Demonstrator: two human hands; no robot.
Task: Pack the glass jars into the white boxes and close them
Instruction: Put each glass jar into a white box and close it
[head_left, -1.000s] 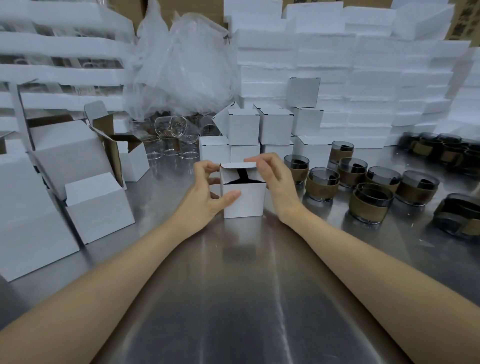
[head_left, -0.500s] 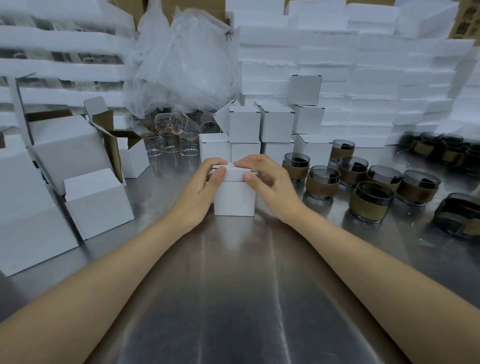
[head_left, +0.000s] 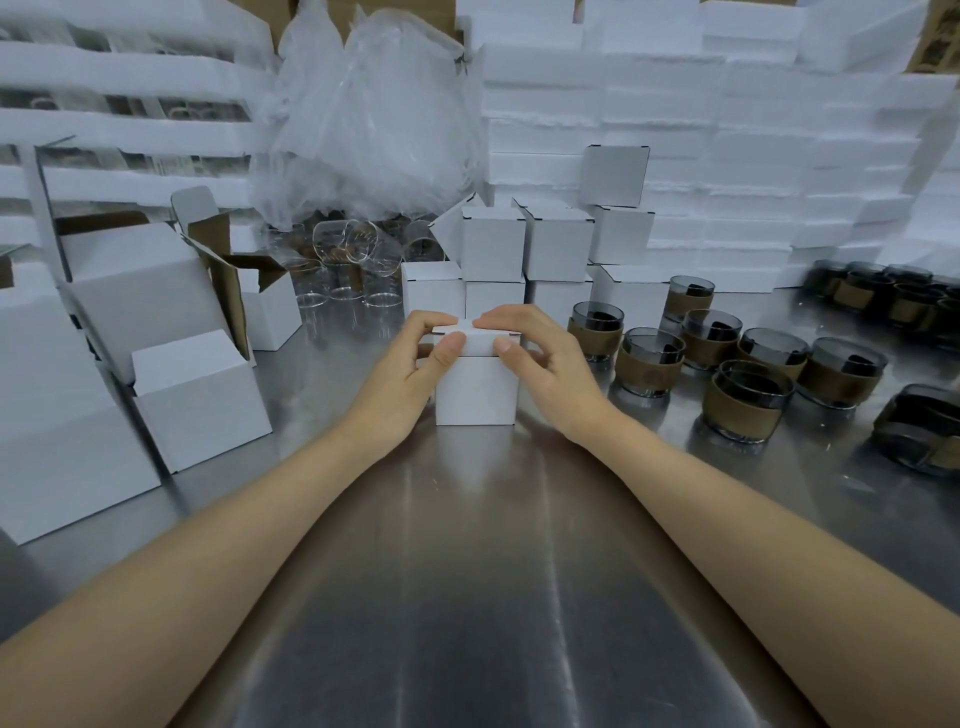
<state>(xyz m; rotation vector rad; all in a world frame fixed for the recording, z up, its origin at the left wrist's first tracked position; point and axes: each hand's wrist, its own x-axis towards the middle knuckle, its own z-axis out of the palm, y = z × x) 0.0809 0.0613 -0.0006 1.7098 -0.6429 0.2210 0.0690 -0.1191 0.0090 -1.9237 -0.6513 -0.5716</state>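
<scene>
A shiny steel tabletop (head_left: 467, 597) fills the lower view. Behind it rises a wall of stacked white packaging (head_left: 753, 156), with a crumpled clear plastic bag (head_left: 374, 119) left of centre. Open white cartons (head_left: 140, 291) stand at the left. Closed boxes (head_left: 556, 249) are stacked just behind the hands. Glass jars (head_left: 649, 364) with brown sleeves are grouped at the right. At centre, a small white box (head_left: 475, 395) rests upright on the tabletop. The left hand (head_left: 400, 384) and right hand (head_left: 550, 374) grip its top from either side, fingers curled over the lid, thumbs on its front edge.
</scene>
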